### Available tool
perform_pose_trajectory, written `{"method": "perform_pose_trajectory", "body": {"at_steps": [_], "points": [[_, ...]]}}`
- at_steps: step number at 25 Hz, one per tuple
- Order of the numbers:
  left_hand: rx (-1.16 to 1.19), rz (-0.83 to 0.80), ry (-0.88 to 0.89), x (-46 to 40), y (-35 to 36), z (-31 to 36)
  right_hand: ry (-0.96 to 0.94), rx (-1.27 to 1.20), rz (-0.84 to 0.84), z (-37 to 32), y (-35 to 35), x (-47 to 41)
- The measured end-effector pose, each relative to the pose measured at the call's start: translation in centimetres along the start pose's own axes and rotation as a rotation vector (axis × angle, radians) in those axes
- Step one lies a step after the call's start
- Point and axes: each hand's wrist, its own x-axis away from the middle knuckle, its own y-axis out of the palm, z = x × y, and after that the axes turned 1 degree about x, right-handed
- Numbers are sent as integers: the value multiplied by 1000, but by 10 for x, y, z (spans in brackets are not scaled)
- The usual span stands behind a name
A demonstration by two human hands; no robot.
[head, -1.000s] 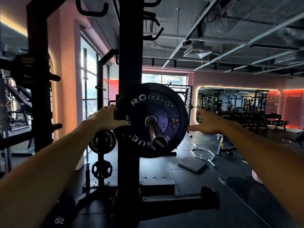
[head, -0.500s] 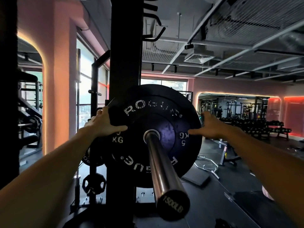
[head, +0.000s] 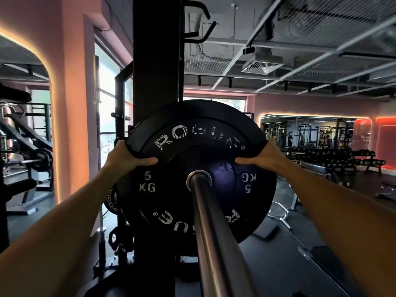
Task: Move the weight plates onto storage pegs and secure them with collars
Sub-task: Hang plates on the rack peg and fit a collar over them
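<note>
Gripping round black rubber plate (head: 199, 144), hands (head: 126, 157) (head: 263, 157); steel bar (head: 214, 232).

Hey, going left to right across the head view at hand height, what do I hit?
Orange-lit wall → left hand → 5 kg Rogue plate → right hand → dumbbell racks → red-lit wall.

One plate (head: 199, 159) (two hands (head: 126, 156) (head: 263, 156))
</note>
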Motion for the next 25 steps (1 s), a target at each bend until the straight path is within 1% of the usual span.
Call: {"method": "perform_pose_trajectory", "body": {"at_steps": [3,7,10,13,17,20,22,25], "points": [[44,16,20,14,-2,4,4,19,-15,-1,-3,7],[114,-13,41,42,-13,15,3,17,2,-3,-19,30],[146,-25,3,71,-26,25,4,33,14,-2,-36,52],[177,-17,-26,110,-45,35,-54,17,-4,-3,-55,81],[206,-30,-21,175,-75,57,-160,-71,-31,-22,-92,147],[240,-31,-36,223,-100,73,-189,-158,-74,-28,-121,200],[248,-5,-40,250,-116,85,-197,-227,-101,-33,-138,234],[302,42,-24,287,-132,103,-213,-267,-98,-43,-159,275]]}}
